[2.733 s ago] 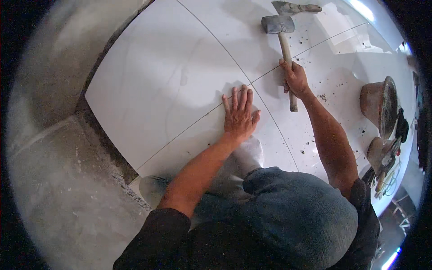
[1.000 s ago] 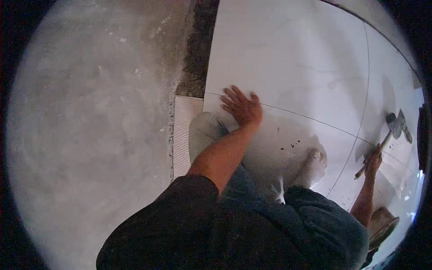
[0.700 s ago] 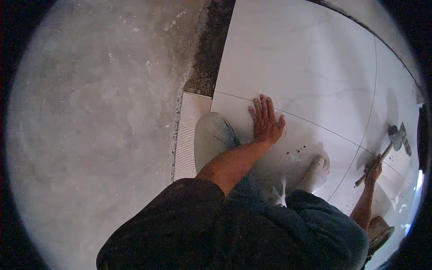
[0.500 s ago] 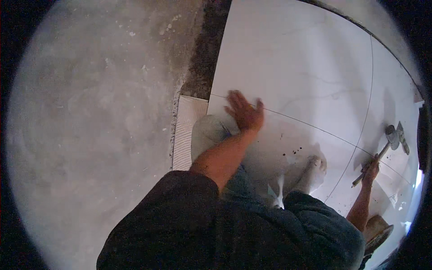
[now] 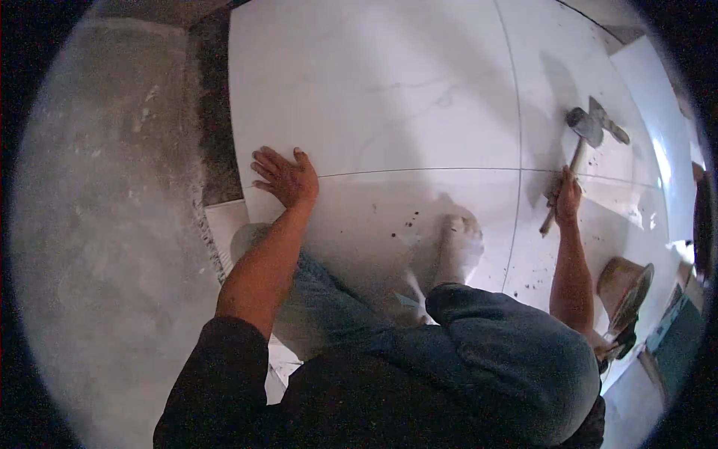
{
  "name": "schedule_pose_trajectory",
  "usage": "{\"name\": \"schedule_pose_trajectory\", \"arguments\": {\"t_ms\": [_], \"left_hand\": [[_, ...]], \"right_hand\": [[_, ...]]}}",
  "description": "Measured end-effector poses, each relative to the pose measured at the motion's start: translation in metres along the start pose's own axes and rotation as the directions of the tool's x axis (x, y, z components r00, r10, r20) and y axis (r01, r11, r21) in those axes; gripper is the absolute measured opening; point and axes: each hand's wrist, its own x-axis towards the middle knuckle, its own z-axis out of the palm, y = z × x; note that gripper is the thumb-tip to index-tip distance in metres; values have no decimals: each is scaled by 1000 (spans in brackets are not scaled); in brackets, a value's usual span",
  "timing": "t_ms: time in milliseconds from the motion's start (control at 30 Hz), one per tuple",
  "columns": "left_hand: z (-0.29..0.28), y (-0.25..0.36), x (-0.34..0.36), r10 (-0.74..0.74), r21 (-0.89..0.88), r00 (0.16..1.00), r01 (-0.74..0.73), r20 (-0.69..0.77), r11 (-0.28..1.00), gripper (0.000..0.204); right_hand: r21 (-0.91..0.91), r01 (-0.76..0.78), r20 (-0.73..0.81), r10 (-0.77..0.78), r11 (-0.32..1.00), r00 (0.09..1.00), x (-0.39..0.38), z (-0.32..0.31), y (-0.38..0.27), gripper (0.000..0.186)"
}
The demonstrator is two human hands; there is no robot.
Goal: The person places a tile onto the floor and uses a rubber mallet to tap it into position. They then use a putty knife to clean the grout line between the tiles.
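Observation:
My left hand [image 5: 286, 176] lies with its fingers spread on a large white tile [image 5: 351, 202], close to its left edge and over the joint with the tile beyond. To the right, my right hand [image 5: 566, 196] is wrapped round the handle of a mallet [image 5: 585, 127]. Its dark head points away from me. Whether the head touches the tile below, I cannot tell. Just past the head is a flat-bladed scraper [image 5: 609, 121]. My bare foot [image 5: 461, 239] rests on the tile between my hands.
Left of the tiles runs rough grey concrete [image 5: 105, 224], with a dark strip [image 5: 215, 112] along their edge. A ridged pale strip [image 5: 226, 221] shows by my knee. Dark crumbs [image 5: 407, 223] dot the near tile. A bucket [image 5: 628, 295] stands at the right.
The view has swung right, so the tiles and both hands appear further left. My left hand, blurred before, is now sharp on the tile. My right hand still holds the mallet.

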Motion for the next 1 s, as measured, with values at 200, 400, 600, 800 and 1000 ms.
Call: {"name": "schedule_pose_trajectory", "arguments": {"t_ms": [200, 400, 600, 800, 1000], "left_hand": [[-9, 33, -54, 618, -103, 785, -618, -28, 780, 71], [-18, 73, -115, 832, -191, 534, -810, 148, 554, 68], [-20, 97, -131, 910, -196, 360, -896, 204, 398, 62], [-18, 135, -141, 955, -285, 249, -915, 161, 287, 59], [-15, 186, -143, 988, -336, 147, -930, 40, 152, 58]], "right_hand": [[-9, -31, -17, 30, 999, 999, -4, 4, -9, 45], [-2, -51, -73, 50, 999, 996, -5, 5, -11, 45], [17, -46, -37, 46, 999, 998, -5, 5, -13, 44], [8, -2, -8, 2, 1000, 1000, -6, 4, -14, 44], [-24, -13, -22, 12, 1000, 1000, -9, 5, -18, 46]]}}
